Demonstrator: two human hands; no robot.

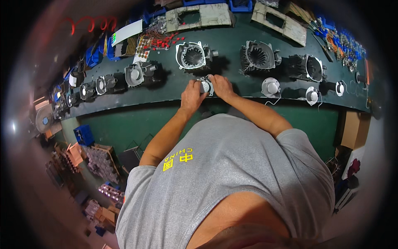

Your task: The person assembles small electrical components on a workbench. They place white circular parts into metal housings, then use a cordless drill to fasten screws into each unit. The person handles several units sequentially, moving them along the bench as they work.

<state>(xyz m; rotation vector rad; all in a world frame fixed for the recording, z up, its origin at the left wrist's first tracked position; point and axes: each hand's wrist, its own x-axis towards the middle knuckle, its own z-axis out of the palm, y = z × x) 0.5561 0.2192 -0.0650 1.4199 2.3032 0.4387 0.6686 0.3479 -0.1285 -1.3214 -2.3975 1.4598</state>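
Grey shirt (232,178); both hands (207,89) on round metal part (205,86).

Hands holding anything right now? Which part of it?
Both. Left hand and right hand grip a small round grey metal part by its opposite sides, on the green bench. Exact finger placement unclear.

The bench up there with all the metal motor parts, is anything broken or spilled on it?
Nothing looks broken. Small red caps lie loosely scattered on the green bench at the back left. Both hands, left and right, hold a small round metal part.
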